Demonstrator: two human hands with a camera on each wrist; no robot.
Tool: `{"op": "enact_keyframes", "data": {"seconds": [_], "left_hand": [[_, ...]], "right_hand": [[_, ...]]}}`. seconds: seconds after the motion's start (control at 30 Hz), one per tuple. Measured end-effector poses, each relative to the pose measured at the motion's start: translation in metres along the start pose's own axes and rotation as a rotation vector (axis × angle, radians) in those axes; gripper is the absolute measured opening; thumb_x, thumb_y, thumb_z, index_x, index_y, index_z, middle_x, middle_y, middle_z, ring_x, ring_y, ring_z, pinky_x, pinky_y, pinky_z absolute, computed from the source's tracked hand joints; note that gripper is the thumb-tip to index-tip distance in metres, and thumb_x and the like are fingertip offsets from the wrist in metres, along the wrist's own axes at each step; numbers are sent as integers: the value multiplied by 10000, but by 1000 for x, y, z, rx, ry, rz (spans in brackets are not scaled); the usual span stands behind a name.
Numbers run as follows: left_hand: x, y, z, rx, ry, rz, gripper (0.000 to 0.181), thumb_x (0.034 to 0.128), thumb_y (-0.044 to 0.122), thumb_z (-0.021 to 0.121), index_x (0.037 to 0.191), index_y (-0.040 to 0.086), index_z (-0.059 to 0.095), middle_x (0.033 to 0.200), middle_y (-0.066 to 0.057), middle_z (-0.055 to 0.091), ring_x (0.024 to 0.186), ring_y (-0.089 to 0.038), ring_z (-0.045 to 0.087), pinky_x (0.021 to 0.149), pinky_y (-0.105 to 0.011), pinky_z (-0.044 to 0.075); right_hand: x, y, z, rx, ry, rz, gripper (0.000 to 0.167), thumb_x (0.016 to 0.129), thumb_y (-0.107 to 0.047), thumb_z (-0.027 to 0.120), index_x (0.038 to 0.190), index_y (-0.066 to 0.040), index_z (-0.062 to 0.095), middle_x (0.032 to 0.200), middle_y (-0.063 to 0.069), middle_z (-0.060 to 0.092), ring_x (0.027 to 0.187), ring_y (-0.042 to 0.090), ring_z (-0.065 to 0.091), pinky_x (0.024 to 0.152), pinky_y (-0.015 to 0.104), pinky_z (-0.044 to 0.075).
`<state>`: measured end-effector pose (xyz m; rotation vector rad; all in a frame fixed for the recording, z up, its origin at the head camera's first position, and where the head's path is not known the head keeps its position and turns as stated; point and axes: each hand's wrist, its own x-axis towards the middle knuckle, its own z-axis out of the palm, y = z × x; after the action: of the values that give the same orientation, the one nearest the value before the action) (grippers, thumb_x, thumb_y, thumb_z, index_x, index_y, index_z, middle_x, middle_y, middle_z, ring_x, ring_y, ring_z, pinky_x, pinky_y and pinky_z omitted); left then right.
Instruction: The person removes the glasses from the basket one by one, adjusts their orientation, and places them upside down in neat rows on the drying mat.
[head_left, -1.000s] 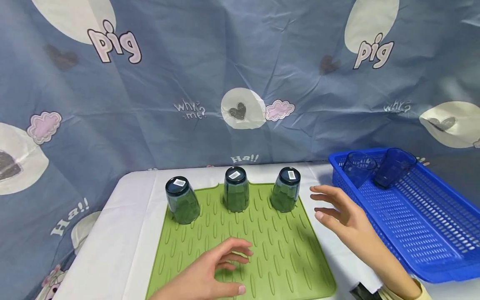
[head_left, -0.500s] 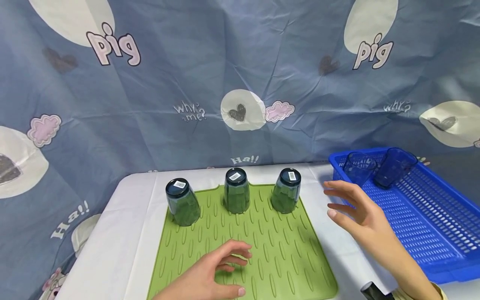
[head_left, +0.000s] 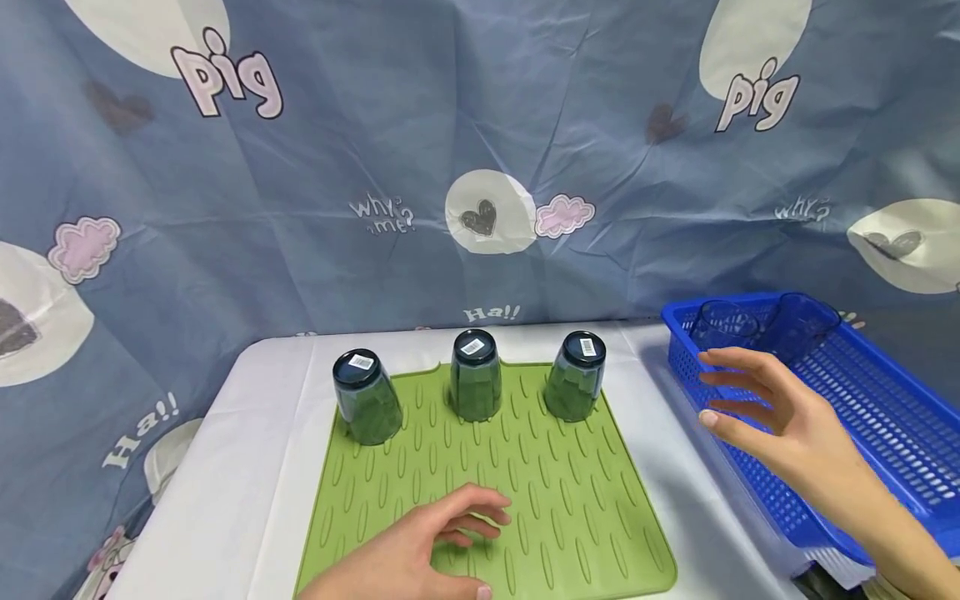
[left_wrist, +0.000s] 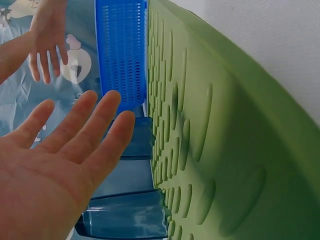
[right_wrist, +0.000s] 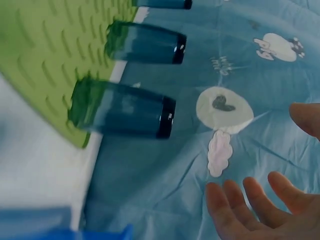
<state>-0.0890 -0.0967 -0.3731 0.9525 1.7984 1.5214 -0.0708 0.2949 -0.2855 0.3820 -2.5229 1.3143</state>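
White table [head_left: 247, 433] with green mat [head_left: 570, 517], room across its near half, and strip of tabletop between mat edge and blue basket [head_left: 684, 354], slanting lengthwise toward near right, with two partly hidden glasses [head_left: 804, 325] at far end. Left hand [head_left: 438, 542] above mat and right hand [head_left: 810, 425] by basket's left side, fingers loosely bent, holding nothing. Three blue tumblers [head_left: 476, 379] in row along mat's far edge, bases up, long axes vertical.

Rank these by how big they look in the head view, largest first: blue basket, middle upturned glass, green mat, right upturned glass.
1. Green mat
2. Blue basket, cut off by the frame edge
3. Middle upturned glass and right upturned glass: too alike to rank
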Motion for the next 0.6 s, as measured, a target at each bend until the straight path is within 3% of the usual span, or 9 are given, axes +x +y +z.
{"op": "enact_keyframes", "data": {"seconds": [0.2, 0.4, 0.6], "left_hand": [[0, 1, -1, 18, -1, -2, 604, 899, 174, 732, 1419, 255, 436, 1374, -86, 515, 1247, -237, 531, 1051, -360, 428], [1, 1, 1, 17, -18, 12, 590, 908, 166, 722, 1419, 233, 436, 1364, -97, 519, 1245, -233, 533, 1052, -355, 429], [2, -2, 2, 10, -32, 19, 584, 916, 157, 714, 1424, 214, 431, 1366, -106, 514, 1249, -233, 529, 1046, -353, 435]], "right_hand": [[3, 4, -23, -93, -39, 10, 643, 892, 30, 693, 1450, -151, 430, 1406, 16, 478, 1190, 47, 531, 872, 136, 494], [15, 22, -45, -218, -39, 21, 714, 869, -24, 744, 1472, -198, 404, 1394, -15, 458, 1169, -15, 477, 880, 36, 397], [33, 40, -65, -364, -18, 67, 708, 851, -198, 796, 1451, -217, 418, 1395, 111, 463, 1184, 219, 457, 837, -20, 300]]}}
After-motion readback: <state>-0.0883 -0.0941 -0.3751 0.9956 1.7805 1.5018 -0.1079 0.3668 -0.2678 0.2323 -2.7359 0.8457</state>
